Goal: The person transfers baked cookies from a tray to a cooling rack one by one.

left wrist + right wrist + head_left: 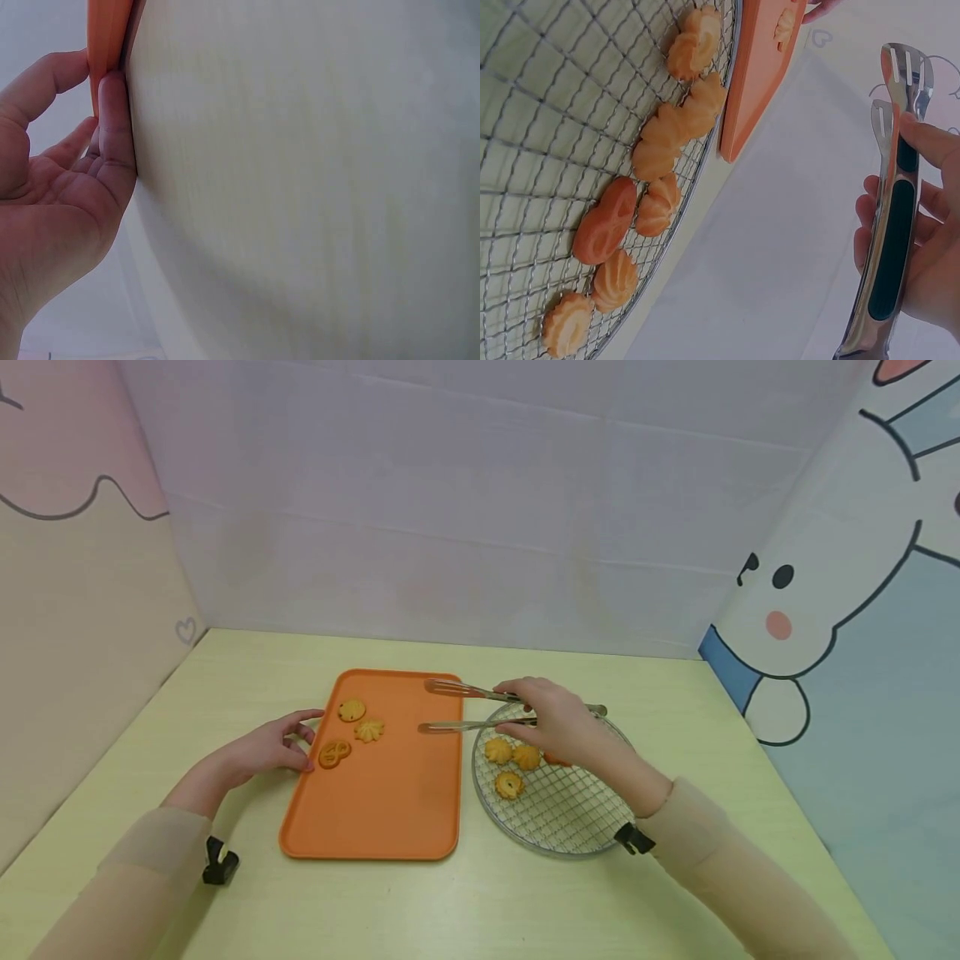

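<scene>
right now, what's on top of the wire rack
The right wrist view shows a reddish pretzel-shaped cookie and several paler cookies on the wire rack. In the head view, the right hand and tongs hide parts of its far side and of that reddish cookie.

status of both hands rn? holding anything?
Left hand: touching the orange tray's left edge; can't tell whether it pinches it.
Right hand: holding the metal tongs, their tips apart.

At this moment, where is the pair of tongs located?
In the head view, the tongs are near the centre, held in the right hand above the wire rack, with both tips over the right side of the orange tray.
</scene>
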The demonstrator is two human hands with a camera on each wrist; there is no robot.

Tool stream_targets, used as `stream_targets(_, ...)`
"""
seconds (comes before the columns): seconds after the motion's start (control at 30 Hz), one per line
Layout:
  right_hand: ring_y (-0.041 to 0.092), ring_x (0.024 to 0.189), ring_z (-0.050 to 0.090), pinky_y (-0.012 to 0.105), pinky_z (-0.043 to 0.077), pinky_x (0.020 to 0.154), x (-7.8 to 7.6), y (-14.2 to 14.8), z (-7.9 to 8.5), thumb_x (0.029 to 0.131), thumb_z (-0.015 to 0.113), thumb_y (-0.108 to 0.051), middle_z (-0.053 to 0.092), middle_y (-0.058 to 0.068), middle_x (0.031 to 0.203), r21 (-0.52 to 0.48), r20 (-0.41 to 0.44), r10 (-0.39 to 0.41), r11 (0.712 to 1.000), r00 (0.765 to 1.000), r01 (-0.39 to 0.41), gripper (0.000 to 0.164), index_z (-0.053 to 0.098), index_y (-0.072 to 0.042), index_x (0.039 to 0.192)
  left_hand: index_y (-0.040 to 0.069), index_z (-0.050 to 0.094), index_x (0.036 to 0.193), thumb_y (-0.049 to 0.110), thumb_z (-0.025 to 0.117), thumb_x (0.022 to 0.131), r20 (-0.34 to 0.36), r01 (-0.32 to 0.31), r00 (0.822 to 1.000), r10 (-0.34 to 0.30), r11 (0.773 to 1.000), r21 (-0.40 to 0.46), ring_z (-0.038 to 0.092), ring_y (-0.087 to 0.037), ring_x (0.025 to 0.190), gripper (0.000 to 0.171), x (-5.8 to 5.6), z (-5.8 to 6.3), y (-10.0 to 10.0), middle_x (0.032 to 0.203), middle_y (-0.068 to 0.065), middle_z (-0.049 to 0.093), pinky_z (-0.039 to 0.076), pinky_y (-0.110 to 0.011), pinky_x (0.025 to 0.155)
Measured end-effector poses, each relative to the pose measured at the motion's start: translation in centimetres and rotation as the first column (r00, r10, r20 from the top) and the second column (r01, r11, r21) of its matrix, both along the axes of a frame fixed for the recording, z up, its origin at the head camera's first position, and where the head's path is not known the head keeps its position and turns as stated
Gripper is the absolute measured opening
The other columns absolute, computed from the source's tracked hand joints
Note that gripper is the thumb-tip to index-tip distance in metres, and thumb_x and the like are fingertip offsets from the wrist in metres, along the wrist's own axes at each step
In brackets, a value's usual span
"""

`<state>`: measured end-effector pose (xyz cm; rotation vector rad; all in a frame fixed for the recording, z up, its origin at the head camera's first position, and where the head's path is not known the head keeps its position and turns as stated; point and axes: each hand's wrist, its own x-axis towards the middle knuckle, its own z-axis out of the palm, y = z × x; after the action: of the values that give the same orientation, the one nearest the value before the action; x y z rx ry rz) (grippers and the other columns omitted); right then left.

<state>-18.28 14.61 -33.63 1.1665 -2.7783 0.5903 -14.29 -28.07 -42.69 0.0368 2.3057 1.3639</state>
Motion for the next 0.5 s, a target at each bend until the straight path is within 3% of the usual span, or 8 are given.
stream_targets(0.23, 0.017, 0.094, 0.06, 0.032, 0.05, 0.078, -0.5, -2.2, -0.5, 0.085, 0.069, -0.036, 0.063, 0.0, 0.117, -0.005, -0.004, 0.002, 1.0, 1.0, -0.002, 0.048, 0.056, -0.014, 0.127, 0.005, 0.015, 0.149, 0.008, 0.073, 0.079, 0.003, 0.006, 1.0, -0.006, 1.0, 0.001, 0.055, -0.02, 0.084, 0.091, -0.1, -0.1, -0.2, 0.115, -0.017, 0.039, 0.048, -0.027, 0.073)
stream_targets(0.5, 0.019, 0.107, 0.059, 0.036, 0.048, 0.087, -1.3, -4.2, -1.7, 0.087, 0.066, -0.038, 0.063, 0.0, 0.117, 0.028, -0.004, 0.013, 1.0, 1.0, -0.013, 0.048, 0.055, -0.015, 0.128, 0.004, 0.015, 0.149, 0.007, 0.073, 0.079, 0.006, 0.006, 1.0, -0.006, 1.0, 0.011, 0.054, -0.02, 0.083, 0.091, -0.1, -0.1, -0.3, 0.114, -0.017, 0.039, 0.048, -0.027, 0.073)
